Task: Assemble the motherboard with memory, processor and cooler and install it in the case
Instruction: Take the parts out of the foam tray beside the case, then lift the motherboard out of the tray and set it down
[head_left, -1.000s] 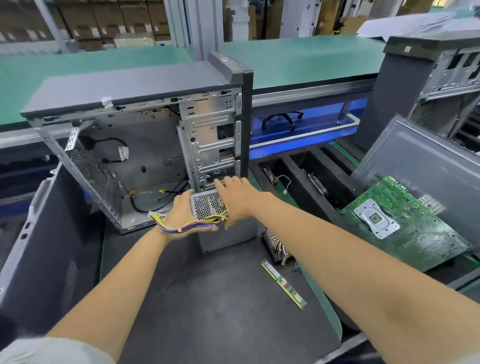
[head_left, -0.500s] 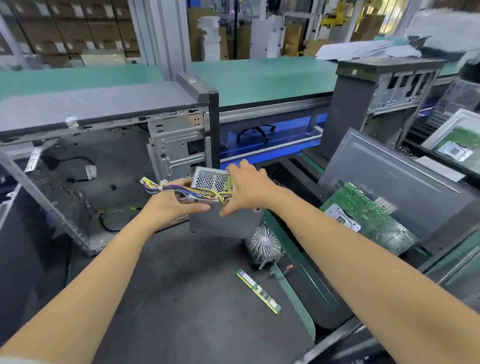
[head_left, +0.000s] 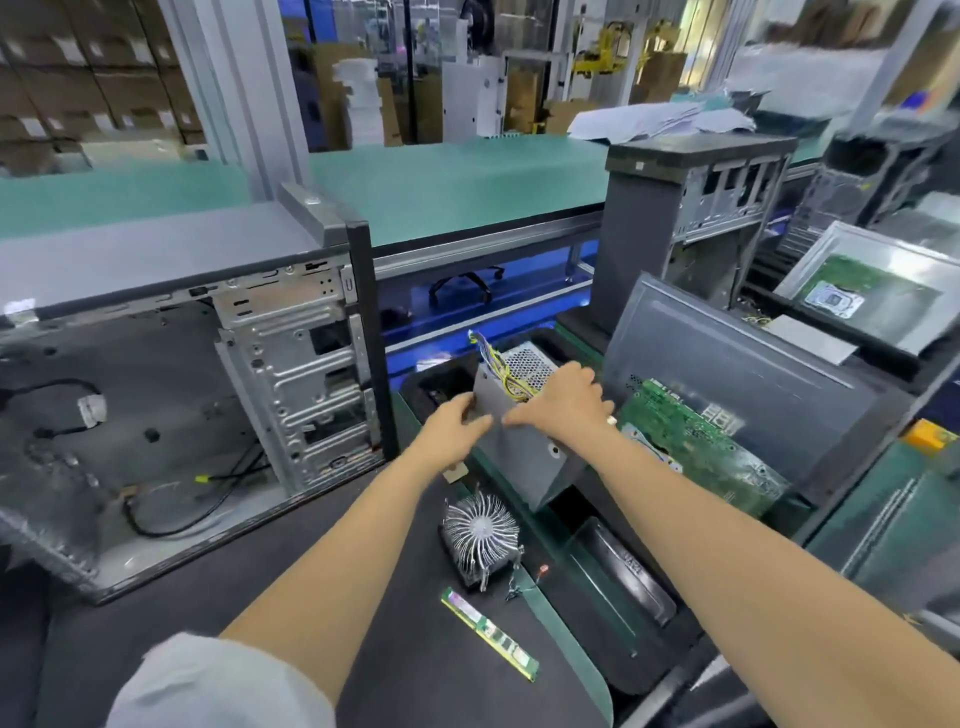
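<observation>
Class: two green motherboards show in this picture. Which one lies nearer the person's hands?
The motherboard leaning on the dark panel, just beside the right hand. The other motherboard lies in a tray far right, well beyond reach.

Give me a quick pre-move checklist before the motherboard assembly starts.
1. Power supply out of the case: ok.
2. Left hand and right hand free: not ok, both on the power supply.
3. Motherboard within reach, leaning on panel: ok.
4. Cooler and memory stick on the mat: ok.
5. Processor seated: cannot tell.
</observation>
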